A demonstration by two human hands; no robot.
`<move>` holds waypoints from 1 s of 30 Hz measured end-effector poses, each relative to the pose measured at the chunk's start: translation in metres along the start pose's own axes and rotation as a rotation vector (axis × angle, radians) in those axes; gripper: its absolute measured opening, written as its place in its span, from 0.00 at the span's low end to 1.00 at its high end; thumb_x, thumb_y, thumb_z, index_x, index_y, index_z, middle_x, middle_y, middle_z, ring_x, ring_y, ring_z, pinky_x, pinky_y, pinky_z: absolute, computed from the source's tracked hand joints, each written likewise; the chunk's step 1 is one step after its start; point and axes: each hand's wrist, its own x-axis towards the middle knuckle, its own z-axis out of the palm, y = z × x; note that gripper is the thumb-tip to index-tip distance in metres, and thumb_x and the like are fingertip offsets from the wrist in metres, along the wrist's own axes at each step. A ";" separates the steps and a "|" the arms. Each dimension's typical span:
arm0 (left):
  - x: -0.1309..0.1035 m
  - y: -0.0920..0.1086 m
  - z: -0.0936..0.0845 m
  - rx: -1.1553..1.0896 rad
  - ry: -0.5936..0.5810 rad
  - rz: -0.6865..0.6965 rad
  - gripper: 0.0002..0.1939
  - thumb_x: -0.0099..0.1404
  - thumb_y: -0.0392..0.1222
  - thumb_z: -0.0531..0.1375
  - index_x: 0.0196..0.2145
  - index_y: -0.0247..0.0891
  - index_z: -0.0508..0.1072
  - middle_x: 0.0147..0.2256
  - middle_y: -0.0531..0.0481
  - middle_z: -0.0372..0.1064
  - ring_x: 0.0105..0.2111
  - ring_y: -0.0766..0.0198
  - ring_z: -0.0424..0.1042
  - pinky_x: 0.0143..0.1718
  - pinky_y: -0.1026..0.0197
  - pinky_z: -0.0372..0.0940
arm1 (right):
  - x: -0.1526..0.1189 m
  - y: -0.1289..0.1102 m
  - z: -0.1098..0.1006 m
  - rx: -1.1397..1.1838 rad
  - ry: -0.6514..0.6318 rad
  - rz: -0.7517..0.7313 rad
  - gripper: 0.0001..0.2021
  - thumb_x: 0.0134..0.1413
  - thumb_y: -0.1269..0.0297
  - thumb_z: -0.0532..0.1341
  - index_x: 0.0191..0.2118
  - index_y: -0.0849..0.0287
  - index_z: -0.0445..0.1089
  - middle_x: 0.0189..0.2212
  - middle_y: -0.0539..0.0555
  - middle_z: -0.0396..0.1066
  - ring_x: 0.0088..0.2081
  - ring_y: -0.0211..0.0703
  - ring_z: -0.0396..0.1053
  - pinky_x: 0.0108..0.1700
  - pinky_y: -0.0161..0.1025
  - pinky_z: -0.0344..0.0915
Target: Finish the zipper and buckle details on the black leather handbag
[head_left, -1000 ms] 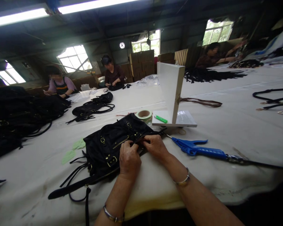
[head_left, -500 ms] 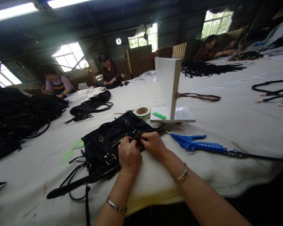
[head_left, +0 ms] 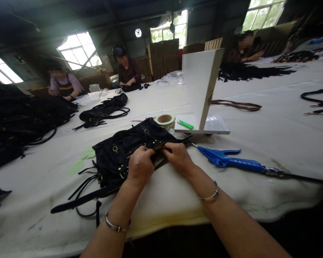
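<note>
Black leather handbag (head_left: 129,154) lies flat on the white counter (head_left: 258,150), right in front of the person. Both hands sit on its near edge, close together. Left hand (head_left: 139,165) has its fingers curled & pressed onto the bag's edge by the brass studs; right hand (head_left: 179,156) has its fingers pinching a dark strap or trim piece at the same spot, w/ the thumb on top. What exactly is pinched is too small to tell.

Progress, as a judgement: buckles & studs are already on the bag, so hardware looks done; the edge/strap detail is in hand, not finished. Long strap trails loose off the bag's left. Blue air tool (head_left: 226,161) lies untouched just right of the hands; tape roll (head_left: 164,120) and green lighter (head_left: 185,124) sit beyond the bag, also not in use.
</note>
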 end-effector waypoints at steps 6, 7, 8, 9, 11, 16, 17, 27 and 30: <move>0.019 -0.016 -0.009 0.006 -0.077 0.006 0.16 0.57 0.27 0.56 0.35 0.43 0.80 0.37 0.50 0.68 0.38 0.60 0.70 0.42 0.62 0.65 | 0.002 0.000 0.000 0.056 -0.016 0.002 0.06 0.51 0.75 0.63 0.27 0.60 0.74 0.25 0.47 0.73 0.29 0.36 0.68 0.32 0.32 0.56; 0.022 -0.018 -0.010 0.002 -0.104 -0.016 0.17 0.56 0.26 0.57 0.36 0.43 0.80 0.37 0.50 0.68 0.38 0.61 0.70 0.42 0.62 0.65 | 0.002 0.000 0.001 0.067 -0.018 0.006 0.06 0.51 0.75 0.63 0.27 0.60 0.74 0.25 0.47 0.73 0.29 0.36 0.68 0.32 0.32 0.56; 0.026 -0.019 -0.011 0.003 -0.137 -0.039 0.17 0.56 0.26 0.57 0.36 0.43 0.80 0.38 0.50 0.68 0.38 0.61 0.70 0.43 0.62 0.65 | 0.002 -0.001 0.001 0.075 -0.023 0.013 0.06 0.52 0.74 0.63 0.27 0.59 0.75 0.25 0.46 0.73 0.29 0.35 0.68 0.33 0.32 0.57; 0.029 -0.020 -0.013 0.006 -0.176 -0.058 0.17 0.55 0.25 0.58 0.36 0.44 0.80 0.38 0.51 0.69 0.38 0.61 0.70 0.43 0.62 0.65 | 0.002 -0.001 0.001 0.077 -0.029 0.018 0.05 0.52 0.74 0.63 0.28 0.59 0.75 0.25 0.46 0.73 0.28 0.35 0.68 0.33 0.32 0.57; 0.035 -0.023 -0.018 0.012 -0.244 -0.070 0.18 0.55 0.25 0.58 0.35 0.45 0.80 0.37 0.53 0.70 0.38 0.61 0.71 0.43 0.63 0.65 | 0.002 -0.002 0.001 0.077 -0.040 0.022 0.05 0.52 0.73 0.64 0.28 0.59 0.76 0.24 0.45 0.72 0.28 0.34 0.67 0.34 0.32 0.58; 0.036 -0.028 -0.023 -0.037 -0.263 -0.042 0.18 0.56 0.25 0.59 0.36 0.46 0.80 0.37 0.55 0.71 0.37 0.64 0.71 0.42 0.66 0.64 | 0.002 -0.003 0.001 0.098 -0.041 0.002 0.05 0.52 0.72 0.63 0.28 0.60 0.75 0.24 0.45 0.71 0.27 0.33 0.66 0.32 0.31 0.58; 0.035 -0.030 -0.022 -0.056 -0.249 -0.039 0.18 0.56 0.25 0.59 0.36 0.45 0.80 0.37 0.55 0.71 0.37 0.65 0.71 0.42 0.66 0.64 | 0.002 -0.003 0.001 0.101 -0.039 -0.003 0.05 0.52 0.72 0.63 0.28 0.60 0.75 0.23 0.45 0.71 0.27 0.33 0.65 0.32 0.31 0.57; 0.024 -0.040 -0.016 -0.206 -0.166 0.046 0.10 0.59 0.33 0.63 0.37 0.44 0.80 0.38 0.54 0.71 0.38 0.65 0.71 0.41 0.66 0.63 | 0.001 0.002 0.003 0.135 -0.036 -0.025 0.04 0.53 0.70 0.63 0.30 0.61 0.76 0.26 0.48 0.73 0.29 0.37 0.67 0.34 0.33 0.60; 0.024 -0.040 -0.018 -0.227 -0.172 0.047 0.10 0.57 0.34 0.67 0.37 0.45 0.80 0.38 0.55 0.71 0.38 0.65 0.71 0.41 0.66 0.63 | 0.001 0.003 0.003 0.145 -0.028 -0.048 0.04 0.53 0.71 0.63 0.30 0.60 0.76 0.27 0.47 0.73 0.29 0.37 0.68 0.35 0.33 0.61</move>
